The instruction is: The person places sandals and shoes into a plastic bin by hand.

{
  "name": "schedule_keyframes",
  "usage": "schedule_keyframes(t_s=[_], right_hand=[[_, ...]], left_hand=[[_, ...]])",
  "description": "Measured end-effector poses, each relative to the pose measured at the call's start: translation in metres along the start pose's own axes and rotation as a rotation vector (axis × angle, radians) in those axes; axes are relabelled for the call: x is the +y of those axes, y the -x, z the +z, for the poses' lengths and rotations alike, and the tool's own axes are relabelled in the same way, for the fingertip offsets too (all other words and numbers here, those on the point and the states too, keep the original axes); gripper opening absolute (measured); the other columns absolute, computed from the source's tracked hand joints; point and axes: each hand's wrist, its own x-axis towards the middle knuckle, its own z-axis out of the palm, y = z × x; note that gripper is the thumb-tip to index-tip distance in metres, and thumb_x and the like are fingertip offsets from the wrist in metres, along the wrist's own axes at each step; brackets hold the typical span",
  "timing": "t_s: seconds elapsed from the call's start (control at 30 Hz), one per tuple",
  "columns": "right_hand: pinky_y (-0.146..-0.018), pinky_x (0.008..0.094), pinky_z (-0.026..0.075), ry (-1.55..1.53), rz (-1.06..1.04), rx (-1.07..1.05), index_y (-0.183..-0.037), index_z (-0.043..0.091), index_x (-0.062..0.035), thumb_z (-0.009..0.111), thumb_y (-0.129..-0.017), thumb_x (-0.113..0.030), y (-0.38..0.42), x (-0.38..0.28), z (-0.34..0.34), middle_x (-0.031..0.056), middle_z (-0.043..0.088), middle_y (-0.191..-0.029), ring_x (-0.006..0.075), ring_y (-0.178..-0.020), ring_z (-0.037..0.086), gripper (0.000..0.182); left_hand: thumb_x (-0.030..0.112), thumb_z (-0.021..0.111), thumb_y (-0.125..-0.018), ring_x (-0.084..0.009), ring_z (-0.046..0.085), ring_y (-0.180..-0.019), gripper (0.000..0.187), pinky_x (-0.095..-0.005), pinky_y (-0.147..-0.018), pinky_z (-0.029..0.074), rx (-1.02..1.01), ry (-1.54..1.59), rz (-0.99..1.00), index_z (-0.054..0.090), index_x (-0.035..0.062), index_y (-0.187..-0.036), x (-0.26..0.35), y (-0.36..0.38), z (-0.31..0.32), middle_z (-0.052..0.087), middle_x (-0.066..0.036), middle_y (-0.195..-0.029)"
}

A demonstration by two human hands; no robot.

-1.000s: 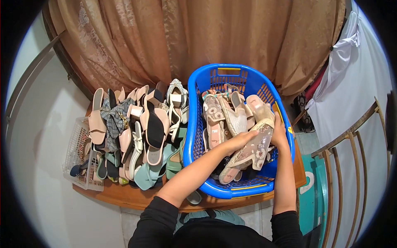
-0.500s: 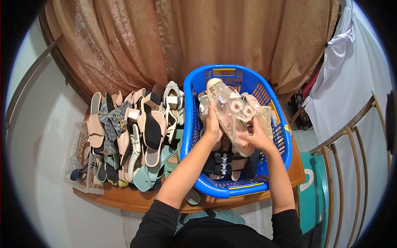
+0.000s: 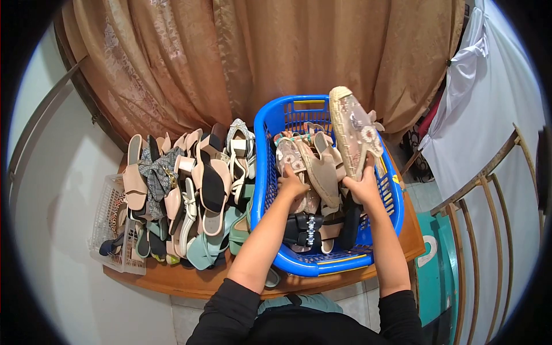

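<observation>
My right hand [image 3: 362, 185] is closed round the heel end of a floral mesh espadrille [image 3: 353, 129] with a braided rope sole edge. It holds the shoe upright, toe up, above the right side of the blue laundry basket [image 3: 316, 268]. Inside the basket, my left hand [image 3: 292, 184] grips a matching floral espadrille [image 3: 287, 154] near its heel; some of its fingers are hidden. Beside that shoe lies a taupe sandal [image 3: 323, 178]. Nearer me in the basket are black sandals [image 3: 296, 230] with a jewelled strap.
The basket stands on a wooden table [image 3: 172, 282]. Left of it, many sandals and heels [image 3: 213, 190] are piled up, with a white plastic basket [image 3: 132, 259] at the far left. Brown curtains [image 3: 299, 52] hang behind; a wooden rack [image 3: 466, 230] stands at right.
My hands have moved apart. The right one has raised an espadrille up and to the right, while the left has gone lower into the basket with the matching shoe.
</observation>
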Motion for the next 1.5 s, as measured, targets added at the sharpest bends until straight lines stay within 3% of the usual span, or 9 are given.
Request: schedule_keyframes(t_s=[0.27,0.4,0.5,0.67,0.73,0.83,0.93,1.27,1.5], right_hand=[[-0.096,0.0352,0.038,-0.34,-0.204,-0.017,-0.134,0.021,-0.0022,0.07,-0.065,-0.006,0.0,-0.001,0.007,0.0192,0.041,-0.126,0.0276,-0.117,0.044,0.085],[-0.093,0.0353,0.04,-0.346,-0.057,-0.108,-0.136,0.021,-0.0082,0.073,-0.066,-0.008,0.0,-0.007,0.001,0.0154,0.041,-0.127,0.0246,-0.113,0.047,0.087],[-0.088,0.034,0.043,-0.174,-0.12,-0.092,-0.131,0.028,-0.0049,0.075,-0.064,-0.012,-0.006,0.009,-0.006,0.0146,0.049,-0.118,0.0236,-0.105,0.052,0.082],[-0.085,0.0329,0.046,0.033,-0.205,-0.106,-0.113,0.049,-0.0003,0.075,-0.054,-0.009,0.001,-0.017,-0.019,0.0134,0.055,-0.111,0.0227,-0.1,0.056,0.065],[-0.096,0.0376,0.039,0.01,-0.181,-0.108,-0.112,0.051,-0.0022,0.076,-0.05,-0.009,-0.002,-0.009,-0.017,0.0116,0.056,-0.109,0.0256,-0.108,0.053,0.067],[-0.11,0.0485,0.009,0.196,-0.604,0.013,-0.112,0.053,-0.0091,0.077,-0.048,-0.008,-0.005,-0.013,-0.016,0.0055,0.054,-0.117,0.0295,-0.128,0.034,0.068],[-0.11,0.0491,0.012,0.284,-0.723,-0.021,-0.111,0.055,-0.0125,0.078,-0.051,-0.009,0.0,-0.022,-0.017,0.0034,0.053,-0.12,0.0278,-0.128,0.033,0.064],[-0.108,0.0536,0.015,0.346,-0.781,-0.079,-0.108,0.058,-0.015,0.073,-0.062,-0.009,0.007,-0.026,-0.007,0.0013,0.051,-0.122,0.0296,-0.125,0.036,0.048],[-0.108,0.0519,0.018,0.514,-0.771,0.02,-0.109,0.06,-0.0185,0.071,-0.064,-0.012,0.005,-0.026,-0.009,0.0003,0.05,-0.123,0.0275,-0.123,0.037,0.046]], left_hand=[[0.025,0.08,-0.057,-0.0485,0.037,-0.118,0.12,-0.05,-0.096,0.037,0.011,0.158,-0.002,-0.007,0.0202,-0.14,0.0,0.0,-0.001,0.019,-0.035,-0.134],[0.024,0.069,-0.059,-0.041,0.045,-0.112,0.089,-0.044,-0.092,0.042,0.153,0.418,0.052,0.023,0.0127,-0.134,0.015,0.006,-0.029,0.035,-0.03,-0.124],[0.025,0.058,-0.063,-0.0229,0.056,-0.07,0.063,-0.032,-0.052,0.05,-0.524,0.993,0.088,0.042,0.0015,-0.119,0.005,0.001,-0.059,0.053,-0.015,-0.089],[0.022,0.052,-0.067,-0.0258,0.059,-0.062,0.046,-0.0356,-0.054,0.052,-0.802,1.346,0.216,0.054,-0.0004,-0.107,0.014,0.027,-0.068,0.059,-0.018,-0.082],[0.023,0.053,-0.069,-0.0267,0.061,-0.063,0.044,-0.0372,-0.055,0.052,-0.838,1.345,0.261,0.055,0.0,-0.107,0.014,0.028,-0.067,0.061,-0.018,-0.084],[0.03,0.057,-0.074,-0.0277,0.064,-0.068,0.044,-0.041,-0.053,0.054,-0.794,1.321,0.236,0.054,0.0056,-0.11,0.015,0.031,-0.07,0.063,-0.014,-0.087],[0.027,0.052,-0.082,-0.0229,0.064,-0.063,0.033,-0.0349,-0.055,0.054,-0.953,1.42,-0.067,0.058,0.0035,-0.105,0.024,0.038,-0.076,0.065,-0.013,-0.086],[0.022,0.055,-0.08,-0.0217,0.064,-0.065,0.029,-0.0359,-0.058,0.054,-0.972,1.266,-0.049,0.062,0.0012,-0.1,0.019,0.049,-0.075,0.066,-0.014,-0.085],[0.038,0.066,-0.078,-0.0238,0.065,-0.08,0.055,-0.0371,-0.07,0.055,-1.089,1.442,0.031,0.054,0.0003,-0.115,0.01,0.043,-0.058,0.064,-0.017,-0.098]])
